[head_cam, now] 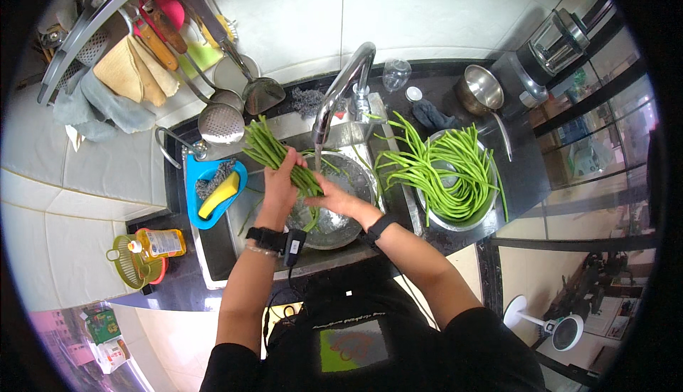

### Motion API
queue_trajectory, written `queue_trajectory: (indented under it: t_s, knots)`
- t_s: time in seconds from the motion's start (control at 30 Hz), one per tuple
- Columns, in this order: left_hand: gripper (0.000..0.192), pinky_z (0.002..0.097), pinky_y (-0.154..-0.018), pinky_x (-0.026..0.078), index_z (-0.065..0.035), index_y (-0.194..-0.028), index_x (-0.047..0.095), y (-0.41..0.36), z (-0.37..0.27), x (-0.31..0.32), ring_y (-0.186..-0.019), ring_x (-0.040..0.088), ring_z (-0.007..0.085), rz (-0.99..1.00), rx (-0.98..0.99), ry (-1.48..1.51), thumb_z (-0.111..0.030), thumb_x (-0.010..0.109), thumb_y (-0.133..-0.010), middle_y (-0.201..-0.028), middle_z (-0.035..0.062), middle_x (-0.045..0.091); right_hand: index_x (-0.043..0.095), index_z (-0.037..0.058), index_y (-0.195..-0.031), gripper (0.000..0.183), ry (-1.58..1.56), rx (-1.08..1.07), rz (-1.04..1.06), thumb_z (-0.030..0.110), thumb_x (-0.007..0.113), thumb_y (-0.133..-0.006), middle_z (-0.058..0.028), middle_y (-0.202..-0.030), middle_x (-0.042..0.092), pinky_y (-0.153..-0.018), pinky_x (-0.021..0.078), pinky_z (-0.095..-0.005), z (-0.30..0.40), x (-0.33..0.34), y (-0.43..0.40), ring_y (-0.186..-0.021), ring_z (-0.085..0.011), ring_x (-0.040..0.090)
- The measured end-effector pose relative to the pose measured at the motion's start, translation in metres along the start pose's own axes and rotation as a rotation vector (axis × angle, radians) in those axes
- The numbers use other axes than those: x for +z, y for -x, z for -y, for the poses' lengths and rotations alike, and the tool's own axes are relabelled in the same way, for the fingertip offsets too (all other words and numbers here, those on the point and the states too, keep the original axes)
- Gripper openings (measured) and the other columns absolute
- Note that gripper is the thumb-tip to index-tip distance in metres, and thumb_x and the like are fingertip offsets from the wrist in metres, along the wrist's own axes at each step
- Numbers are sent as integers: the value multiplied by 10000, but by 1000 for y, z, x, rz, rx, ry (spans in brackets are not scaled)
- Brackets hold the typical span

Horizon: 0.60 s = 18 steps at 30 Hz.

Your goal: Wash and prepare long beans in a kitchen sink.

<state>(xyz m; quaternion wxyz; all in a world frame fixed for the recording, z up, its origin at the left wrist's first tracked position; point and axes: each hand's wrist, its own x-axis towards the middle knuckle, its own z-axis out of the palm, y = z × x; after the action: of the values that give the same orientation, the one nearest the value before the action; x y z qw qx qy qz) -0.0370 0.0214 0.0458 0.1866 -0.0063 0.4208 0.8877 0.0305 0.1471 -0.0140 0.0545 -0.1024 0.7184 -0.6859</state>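
Observation:
Both my hands hold a bundle of long green beans (272,152) over a round metal basin in the sink. My left hand (283,178) is closed round the middle of the bundle. Lower down, my right hand (336,197) grips the bundle's other end, its fingers partly hidden. The basin (347,234) holds water and a few loose beans. Above it curves a chrome faucet (337,90), its spout close to my hands. To the right, a bowl (463,226) is heaped with more long beans (459,168), some hanging over its rim.
A blue caddy (192,216) with a yellow sponge (219,195) sits on the sink's left edge. Behind it hang a skimmer (221,123) and a spatula (263,95). A small saucepan (480,90), a dark cloth (433,114) and a blender (555,45) stand at the right rear.

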Motion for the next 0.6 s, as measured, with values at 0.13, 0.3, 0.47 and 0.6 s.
queue_trajectory:
  t_s: [0.13, 0.3, 0.47, 0.6]
  knots:
    - [82, 275, -617, 421, -30, -902, 487, 9, -37, -16, -659, 483, 147, 17, 11, -95, -57, 555, -865, -718, 31, 484, 339, 31, -1313, 725, 569, 320, 244, 194, 720, -718, -206, -1216, 496, -944, 386, -356, -22, -14, 8, -1127, -307, 484]
    - [74, 282, -585, 409, -28, -887, 493, 34, -66, -19, -645, 466, 144, -73, -38, -182, -36, 557, -851, -710, 29, 472, 449, 23, -1225, 581, 680, 561, -194, 156, 685, -711, -221, -1180, 515, -915, 412, -383, -75, -38, -7, -1095, -359, 494]
    - [72, 290, -603, 407, -23, -877, 486, 53, -67, -25, -657, 465, 153, -118, -51, -168, -26, 550, -845, -713, 31, 464, 486, 18, -1144, 442, 762, 506, -393, 128, 647, -746, -207, -1071, 575, -857, 441, -421, -119, -37, -34, -990, -361, 550]
    - [76, 276, -593, 412, -23, -847, 509, 58, -65, -39, -636, 488, 140, -98, 16, -224, -28, 582, -825, -697, 32, 490, 594, -1, -950, 262, 801, 548, -250, 178, 630, -761, -226, -884, 612, -751, 477, -424, -122, -24, -47, -845, -364, 600]
